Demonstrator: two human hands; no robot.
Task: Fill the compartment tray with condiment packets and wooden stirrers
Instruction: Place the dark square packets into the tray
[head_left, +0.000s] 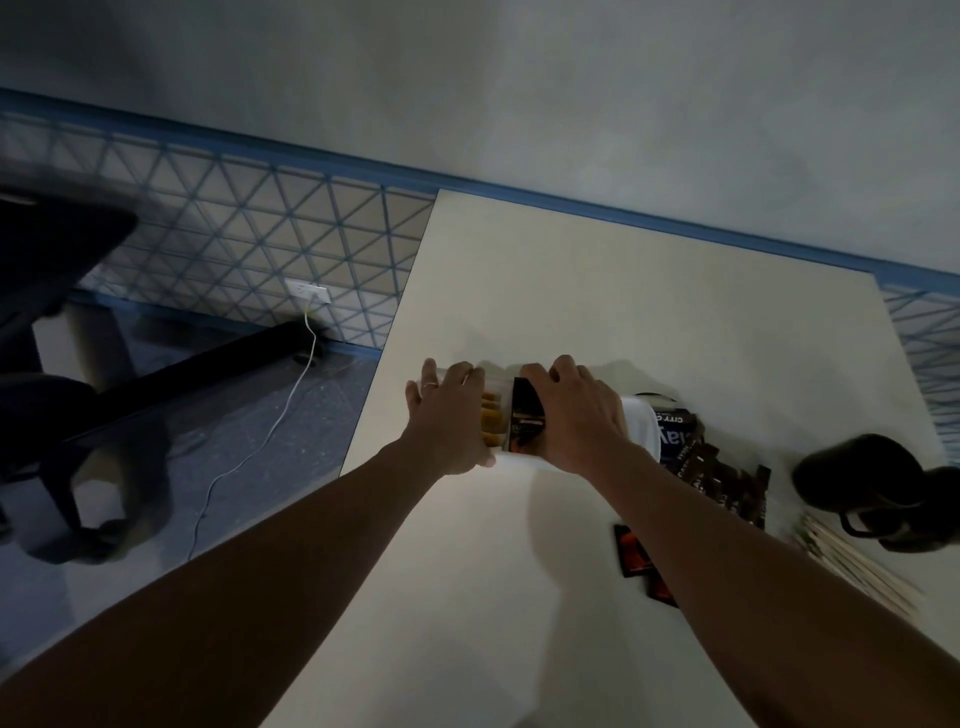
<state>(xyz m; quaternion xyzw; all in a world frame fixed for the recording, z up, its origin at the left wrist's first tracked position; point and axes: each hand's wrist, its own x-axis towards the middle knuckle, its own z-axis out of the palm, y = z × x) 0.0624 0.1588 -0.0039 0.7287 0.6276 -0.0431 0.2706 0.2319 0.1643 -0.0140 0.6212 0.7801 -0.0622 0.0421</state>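
Observation:
A clear compartment tray (519, 457) sits on the pale table, mostly covered by both hands. Between the hands I see yellow packets (492, 415) in one compartment and dark packets (525, 421) in the one beside it. My left hand (452, 415) grips the tray's left side, a ring on one finger. My right hand (576, 415) lies over the tray's right part, fingers curled on its far edge. Loose dark packets (727, 478) lie to the right of the tray. Wooden stirrers (857, 566) lie in a blurred heap at the right edge.
A white container (641, 423) and a blue-labelled packet (675, 436) stand just right of the tray. A black mug (852, 478) lies near the stirrers. Red-black packets (636, 556) lie under my right forearm. The table's left edge (384, 358) drops to the floor, with a chair (57, 270) and a white cable (260, 441).

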